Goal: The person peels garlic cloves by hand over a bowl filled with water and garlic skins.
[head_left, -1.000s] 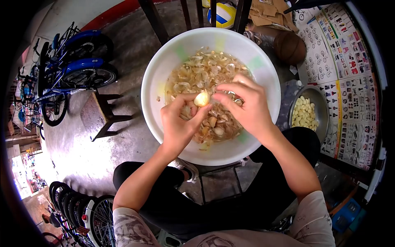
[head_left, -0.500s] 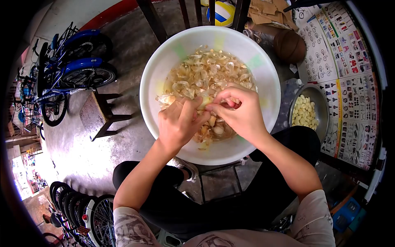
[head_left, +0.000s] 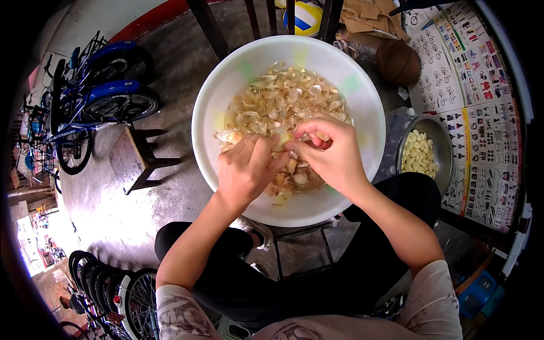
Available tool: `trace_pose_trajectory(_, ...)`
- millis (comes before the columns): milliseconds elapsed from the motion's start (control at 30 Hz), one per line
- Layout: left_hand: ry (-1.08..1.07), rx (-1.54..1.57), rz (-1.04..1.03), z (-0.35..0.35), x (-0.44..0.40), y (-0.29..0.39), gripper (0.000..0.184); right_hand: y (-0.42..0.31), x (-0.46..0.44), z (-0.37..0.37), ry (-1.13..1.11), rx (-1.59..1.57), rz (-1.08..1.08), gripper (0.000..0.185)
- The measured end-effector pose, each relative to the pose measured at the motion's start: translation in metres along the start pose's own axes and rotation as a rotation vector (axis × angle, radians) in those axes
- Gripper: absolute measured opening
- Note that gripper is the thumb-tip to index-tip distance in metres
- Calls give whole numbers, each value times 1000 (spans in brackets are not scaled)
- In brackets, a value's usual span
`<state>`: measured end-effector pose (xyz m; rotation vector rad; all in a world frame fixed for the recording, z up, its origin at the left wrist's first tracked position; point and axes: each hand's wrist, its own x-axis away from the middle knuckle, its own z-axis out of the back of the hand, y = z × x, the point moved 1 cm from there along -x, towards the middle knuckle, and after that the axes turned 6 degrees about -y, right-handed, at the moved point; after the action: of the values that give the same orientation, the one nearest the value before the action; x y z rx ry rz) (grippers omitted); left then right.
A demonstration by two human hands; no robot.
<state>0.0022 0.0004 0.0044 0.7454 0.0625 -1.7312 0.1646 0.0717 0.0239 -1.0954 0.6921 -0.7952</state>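
A wide white basin [head_left: 218,96] holds water with many floating garlic skins [head_left: 283,99]. Over it, my left hand [head_left: 245,170] is closed on a pale garlic clove [head_left: 282,141], partly hidden by the fingers. My right hand [head_left: 331,150] pinches the other side of the same clove, fingertips close to the left ones. A small pale piece shows between the curled fingers of my right hand. To the right of the basin, a metal bowl [head_left: 446,148] holds peeled garlic cloves [head_left: 418,154].
A small wooden stool [head_left: 126,158] and blue bicycles [head_left: 116,90] are at the left. Behind the basin are dark chair bars [head_left: 209,28], a volleyball [head_left: 304,18] and a brown ball [head_left: 398,62]. A printed sheet-covered surface [head_left: 470,113] lies at the right.
From one second ago, my left hand has turned over, knuckles up, and my right hand has closed in on the clove. Since half a second ago, the hands have barely moved.
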Motion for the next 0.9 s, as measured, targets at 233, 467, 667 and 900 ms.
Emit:
trace_pose_trajectory(233, -84, 114, 161, 0, 2, 0, 31, -2, -2, 1, -126, 59, -56, 12)
trace_pose_trajectory(467, -361, 817, 534, 12, -13, -1, 27, 0, -3, 3, -238, -150, -86, 11)
trace_pose_trajectory(667, -407, 1195, 782, 9, -10, -9, 31, -4, -6, 13, -366, -114, -119, 9)
trace_pose_trajectory(900, -647, 1326, 946, 17, -16, 0, 30, 0, -6, 10, -260, 46, 165, 10)
